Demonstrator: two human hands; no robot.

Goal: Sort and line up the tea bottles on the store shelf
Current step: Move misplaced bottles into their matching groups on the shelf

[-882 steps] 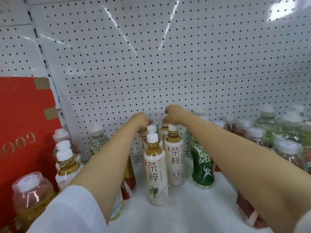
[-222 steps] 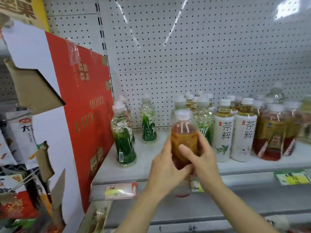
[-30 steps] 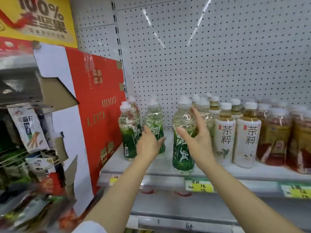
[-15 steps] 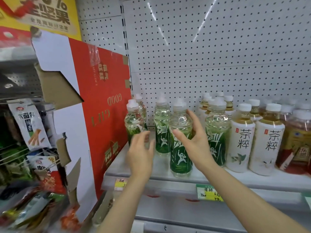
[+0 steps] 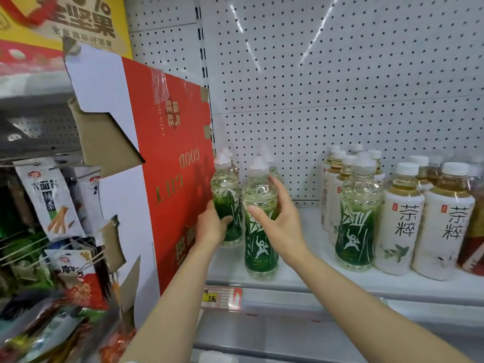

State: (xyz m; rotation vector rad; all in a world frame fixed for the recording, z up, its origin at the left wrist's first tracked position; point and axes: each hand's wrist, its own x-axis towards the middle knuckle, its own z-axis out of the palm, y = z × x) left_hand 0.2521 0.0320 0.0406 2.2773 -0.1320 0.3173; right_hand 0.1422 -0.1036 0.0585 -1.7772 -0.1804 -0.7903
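1. A white pegboard wall backs the white shelf, which carries all the bottles.
2. A red and white cardboard box stands upright at the shelf's left end, its printed letters upside down.
3. Snack packets hang on a rack left of the box, partly blurred.
4. Two white-wrapped tea bottles stand side by side at the front right, with more of the same in rows behind them.
5. A green-labelled bottle stands just left of the white ones, touching the nearest.
6. A second green bottle stands near the shelf's front edge. The right hand is wrapped round its middle, thumb across the front and fingers behind.
7. A third green bottle stands just beside it, next to the box. The left hand grips its lower half, thumb curled over the front.
8. More green bottles show behind these two, mostly hidden.
9. A price tag sits on the shelf's front rail below the held bottles.
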